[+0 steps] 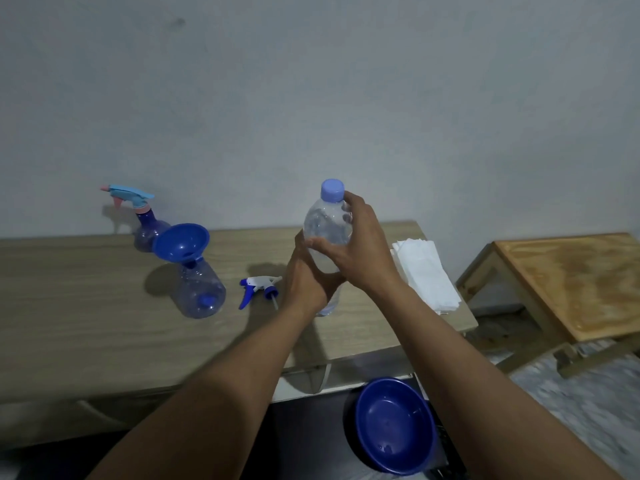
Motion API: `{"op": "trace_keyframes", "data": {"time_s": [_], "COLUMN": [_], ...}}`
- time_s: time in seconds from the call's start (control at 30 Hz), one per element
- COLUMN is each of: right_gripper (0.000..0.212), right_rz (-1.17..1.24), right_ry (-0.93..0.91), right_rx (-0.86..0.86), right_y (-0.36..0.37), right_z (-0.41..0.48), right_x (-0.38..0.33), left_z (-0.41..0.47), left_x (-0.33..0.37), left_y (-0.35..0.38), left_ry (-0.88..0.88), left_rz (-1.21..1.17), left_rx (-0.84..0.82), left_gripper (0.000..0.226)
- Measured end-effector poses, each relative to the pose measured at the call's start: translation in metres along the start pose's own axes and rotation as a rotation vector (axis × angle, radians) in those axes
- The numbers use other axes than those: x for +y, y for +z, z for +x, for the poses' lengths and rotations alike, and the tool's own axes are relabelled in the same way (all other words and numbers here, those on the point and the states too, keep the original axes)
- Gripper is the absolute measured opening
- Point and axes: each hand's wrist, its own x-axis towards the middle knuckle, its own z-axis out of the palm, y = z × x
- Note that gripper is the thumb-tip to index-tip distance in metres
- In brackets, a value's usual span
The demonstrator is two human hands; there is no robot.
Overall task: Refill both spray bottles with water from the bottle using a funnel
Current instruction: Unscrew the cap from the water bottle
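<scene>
Dim, soft focus, warped edges

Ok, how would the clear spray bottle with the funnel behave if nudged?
Probably light and easy to shove: the spray bottle looks empty. Likely top-heavy, since the wide funnel sits tilted in its neck and might tip out. Its broad base should resist toppling.

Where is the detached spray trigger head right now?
In the head view the spray trigger head lies on the wooden table, between the clear spray bottle at its left and the water bottle at its right.
</scene>
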Motion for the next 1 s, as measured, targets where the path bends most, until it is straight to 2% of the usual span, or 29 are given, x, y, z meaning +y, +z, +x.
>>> {"op": "trace_keyframes", "data": {"time_s": [0.1,0.23,0.33,0.5,0.7,0.83,1.0], "right_gripper": [0.061,0.045,0.036,0.038,0.025,0.025,0.034], "right_rz": [0.047,0.013,0.0,-0.027,0.013,0.064,0.03], "right_ry": [0.046,0.038,0.033,0.022,-0.02,-0.009,-0.003], "right_rx": [-0.024,-0.017,-0.031,-0.025,0.004,-0.037,0.006], "right_y": [-0.011,-0.024,-0.028,-0.026,-0.019,-0.02,-0.02], "right_z": [0.006,0.021,0.028,0.035,0.047,0.053,0.062], "right_x": [-0.012,-0.025,-0.028,-0.03,-0.027,-0.026,-0.031], "left_z": [0.003,0.006,0.01,0.017,0.028,0.035,0.04], "left_x": [0.009,-0.001,-0.001,0.0,-0.002,-0.003,-0.006], "left_y": [-0.006,-0.003,0.0,-0.004,-0.008,-0.008,-0.011], "left_ry": [0.028,-0.022,-0.016,0.019,0.001,-0.036,-0.02], "left_rz": [-0.023,-0.059,-0.025,-0.047,-0.057,-0.038,-0.055], "left_rx": [0.013,-0.032,-0.027,-0.01,-0.039,-0.045,-0.047], "left_gripper": [0.072,0.081,0.077,0.077,0.076,0.067,0.06]}}
